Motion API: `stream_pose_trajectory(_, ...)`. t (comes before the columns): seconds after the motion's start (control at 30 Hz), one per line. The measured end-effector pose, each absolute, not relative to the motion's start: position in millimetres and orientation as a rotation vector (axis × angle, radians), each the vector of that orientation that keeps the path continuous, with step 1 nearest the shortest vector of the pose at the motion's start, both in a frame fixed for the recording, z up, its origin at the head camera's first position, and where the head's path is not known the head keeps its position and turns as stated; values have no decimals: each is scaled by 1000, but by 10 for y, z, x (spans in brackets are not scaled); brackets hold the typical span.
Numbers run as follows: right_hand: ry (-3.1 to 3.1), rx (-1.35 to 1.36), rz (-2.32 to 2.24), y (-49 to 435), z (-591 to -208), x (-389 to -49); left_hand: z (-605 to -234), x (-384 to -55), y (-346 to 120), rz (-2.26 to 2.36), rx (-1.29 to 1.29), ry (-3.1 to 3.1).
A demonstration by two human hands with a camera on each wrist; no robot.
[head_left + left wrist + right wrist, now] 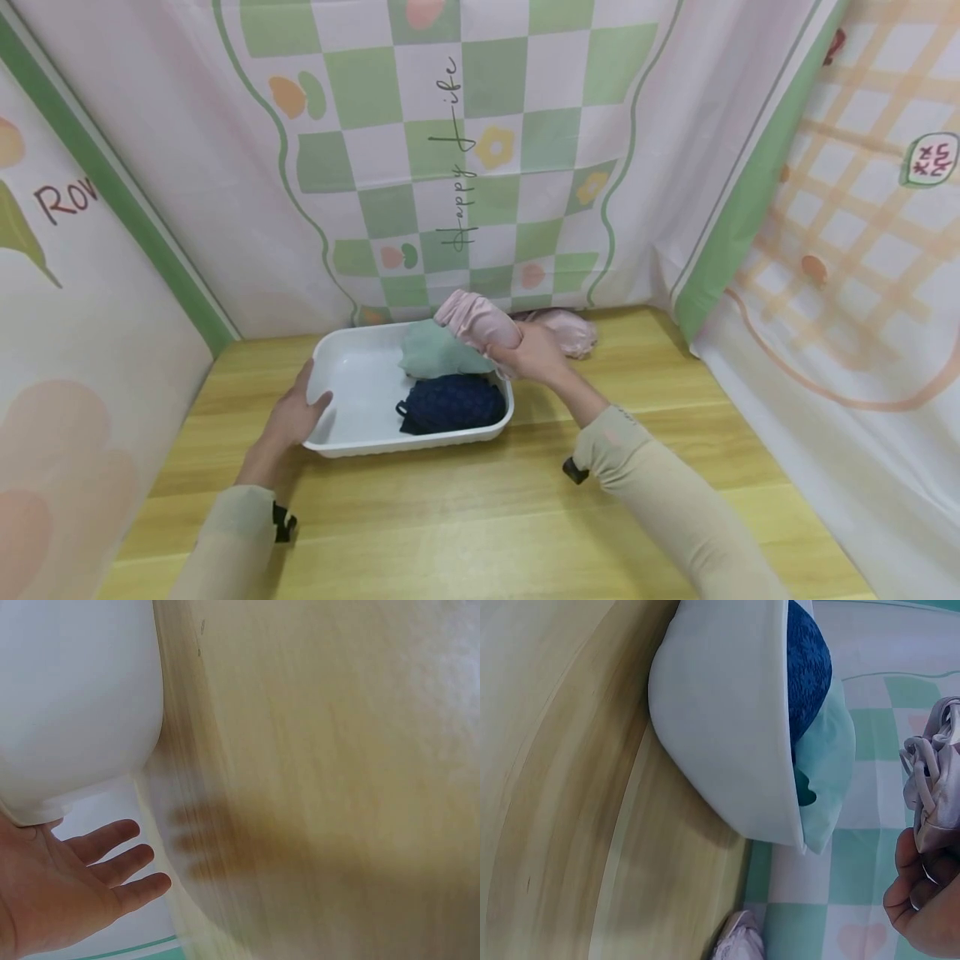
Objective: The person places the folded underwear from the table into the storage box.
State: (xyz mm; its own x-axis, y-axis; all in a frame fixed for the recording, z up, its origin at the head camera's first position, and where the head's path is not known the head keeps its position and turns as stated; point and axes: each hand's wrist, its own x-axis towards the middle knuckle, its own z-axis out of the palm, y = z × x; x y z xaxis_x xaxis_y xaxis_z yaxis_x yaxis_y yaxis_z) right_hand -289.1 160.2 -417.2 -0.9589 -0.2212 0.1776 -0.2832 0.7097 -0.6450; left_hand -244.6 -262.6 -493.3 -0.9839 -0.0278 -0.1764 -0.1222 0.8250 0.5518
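Note:
My left hand (295, 414) is at the left end of a white plastic tray (352, 446), thumb over the rim and fingers outside; in the left wrist view, three fingers (120, 866) extend beside the wall. My right hand (534, 354) grips a bundled pink satin cloth (476, 321), raised above the tray's back right corner. Folds and thin straps of this cloth (937, 780) show in the right wrist view. Inside the tray, at its right end, a mint green cloth (435, 350) lies behind a dark blue patterned cloth bundle (453, 404) with a small loop.
Another pink satin bundle (562, 329) lies on the wooden table (465, 517) against the back curtain (495, 208), partly behind my right hand. Printed curtains also hang at the left (82, 350) and right (847, 333) sides.

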Motion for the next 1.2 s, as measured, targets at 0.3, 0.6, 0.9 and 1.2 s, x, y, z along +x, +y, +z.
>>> stream_pose_trajectory(0.3,-2807,443,1054,1457,-4159,-2899,-4952,-2464,-2627,889,-118,2853)
stream_pose_trajectory(0.6,-2811,497,1117,1342,-4152,-2913,-4940,-2464,-2631,889,-117,2851)
stream_pose_trajectory(0.9,-2833,499,1067,1228,-4123,-2924,-4962,-2482,-2639,874,-113,2857)
stream_pose_trajectory(1.2,-2858,555,993,1124,-4073,-2934,-4953,-2477,-2635,873,-121,2855)
